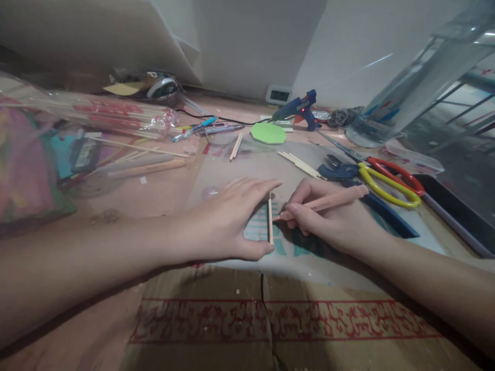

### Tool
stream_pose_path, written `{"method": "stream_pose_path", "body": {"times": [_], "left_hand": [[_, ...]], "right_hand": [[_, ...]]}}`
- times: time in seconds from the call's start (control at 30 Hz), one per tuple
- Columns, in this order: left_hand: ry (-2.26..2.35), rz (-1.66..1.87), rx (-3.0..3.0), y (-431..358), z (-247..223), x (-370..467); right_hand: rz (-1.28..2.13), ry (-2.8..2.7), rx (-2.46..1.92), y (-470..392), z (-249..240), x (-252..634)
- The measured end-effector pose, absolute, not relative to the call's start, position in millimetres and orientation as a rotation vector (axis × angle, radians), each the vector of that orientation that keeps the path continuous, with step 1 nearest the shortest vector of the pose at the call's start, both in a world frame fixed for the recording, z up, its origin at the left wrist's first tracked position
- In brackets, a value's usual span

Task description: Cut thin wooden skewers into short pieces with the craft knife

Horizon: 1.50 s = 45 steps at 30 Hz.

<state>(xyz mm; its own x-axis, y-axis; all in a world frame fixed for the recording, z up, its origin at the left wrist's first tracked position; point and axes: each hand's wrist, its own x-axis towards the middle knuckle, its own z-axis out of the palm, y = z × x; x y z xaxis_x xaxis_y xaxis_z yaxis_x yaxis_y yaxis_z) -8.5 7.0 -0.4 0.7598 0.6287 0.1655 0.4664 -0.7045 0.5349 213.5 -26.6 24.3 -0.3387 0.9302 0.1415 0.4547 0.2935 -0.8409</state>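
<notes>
A short wooden stick (pixel 270 221) lies pinched end to end between the thumb and fingers of my left hand (pixel 232 219). My right hand (pixel 325 214) grips a pink pen (pixel 332 200), its tip right beside the middle of the stick. Under both hands is a pale sheet with teal print (pixel 251 229), partly covered by my fingers. Just behind my right hand are blue-handled pliers (pixel 338 170) and scissors with red and yellow handles (pixel 390 184).
A blue glue gun (pixel 296 111) with a red light rests at the back. A green paper octagon (pixel 268 133), cut sticks (pixel 299 164), and several pens (pixel 197 127) lie ahead. Bagged sticks (pixel 116 113) are at left; a clear container (pixel 371 123) and dark tray (pixel 456 211) at right.
</notes>
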Motion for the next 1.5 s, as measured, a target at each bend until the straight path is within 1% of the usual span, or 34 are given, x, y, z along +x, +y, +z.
{"method": "stream_pose_path", "body": {"times": [0.17,0.4,0.6,0.97,1.17,1.5], "left_hand": [[0.83,0.461,2.473,7.2,0.2,-8.4],[0.833,0.463,2.475,6.9,0.6,-8.5],[0.852,0.438,2.453,6.4,0.9,-8.2],[0.859,0.41,2.474,6.5,0.2,-9.1],[0.846,0.438,2.474,7.0,0.7,-8.0],[0.835,0.449,2.487,7.8,1.1,-8.4]], "right_hand": [[1.019,-1.959,-1.137,-27.6,22.1,215.6],[0.931,-1.91,-1.279,-26.5,25.5,210.7],[0.975,-1.944,-1.206,-27.6,22.6,214.2],[0.814,-1.883,-1.343,-22.7,23.0,211.2],[0.922,-1.946,-1.286,-24.8,25.9,211.7],[0.805,-1.87,-1.365,-22.3,22.8,210.3]]}}
